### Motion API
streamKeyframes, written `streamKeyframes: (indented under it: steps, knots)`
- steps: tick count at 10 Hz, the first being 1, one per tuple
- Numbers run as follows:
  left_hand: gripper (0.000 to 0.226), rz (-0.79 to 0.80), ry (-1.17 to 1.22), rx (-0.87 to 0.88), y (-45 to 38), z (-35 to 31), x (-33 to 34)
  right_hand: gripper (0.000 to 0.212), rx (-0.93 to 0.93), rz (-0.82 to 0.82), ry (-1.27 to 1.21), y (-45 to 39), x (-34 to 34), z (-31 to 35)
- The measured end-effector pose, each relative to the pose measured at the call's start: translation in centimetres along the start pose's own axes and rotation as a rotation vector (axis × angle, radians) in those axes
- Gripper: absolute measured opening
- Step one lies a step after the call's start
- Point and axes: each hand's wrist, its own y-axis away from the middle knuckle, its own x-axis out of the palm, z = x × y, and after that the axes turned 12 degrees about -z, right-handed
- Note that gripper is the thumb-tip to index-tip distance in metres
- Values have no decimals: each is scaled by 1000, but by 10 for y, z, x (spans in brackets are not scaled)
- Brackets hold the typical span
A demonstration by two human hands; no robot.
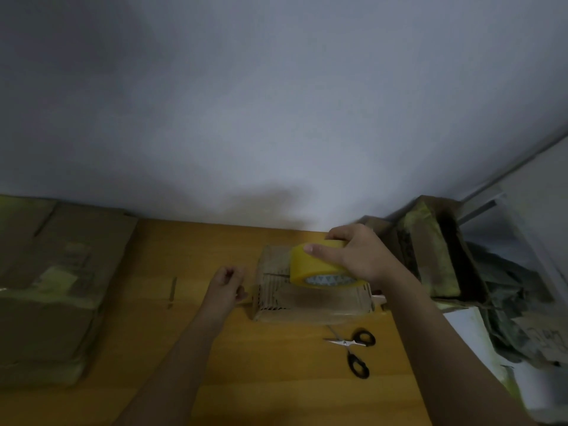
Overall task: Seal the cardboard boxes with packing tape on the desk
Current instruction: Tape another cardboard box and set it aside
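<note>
Small cardboard box point(310, 290) at 6 o'clock of centre on the wooden desk point(276, 379), far edge near the wall, a glossy tape strip across its near face. Right hand point(353, 256) curled over a yellow packing tape roll point(322, 269), thumb on the outer band, fingers over the top; roll held at the box's upper right, touching or just above the top edge, cannot tell which. Left hand point(226, 287) at 9 o'clock of the box, fingers curled, pinching the tape end point(246, 298) at the box's left edge. Black-handled scissors point(353, 348) at 5 o'clock of the box, blades apart, lying flat, near but not touching it. Thin stick-like item point(172, 292) at 9 o'clock, beyond the left hand, too blurred to name. Large taped carton point(55, 287) at far 9 o'clock, right edge well apart from the left hand, bare wood between. Another open carton point(436, 253) at 3 o'clock, just behind the right wrist, crowding that side. Crumpled wrapping point(516, 309) at 4 o'clock past the desk's right edge. Open desk surface at 6 and 7 o'clock, between the forearms and toward the near edge.
</note>
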Motion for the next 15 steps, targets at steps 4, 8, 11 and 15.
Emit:
streamKeyframes:
  steps: [4, 8, 11, 15]
  knots:
    - [17, 19, 82, -42, -11, 16, 12, 43, 24, -21, 24, -3, 6, -2]
    - [16, 55, -1, -56, -18, 37, 35, 48, 57, -98, 80, -3, 12, -11]
    - [54, 177, 153, 140, -16, 24, 39, 53, 39, -59, 79, -2, 12, -5]
    - [71, 100, -13, 10, -27, 42, 68, 52, 75, -29, 19, -10, 10, -7]
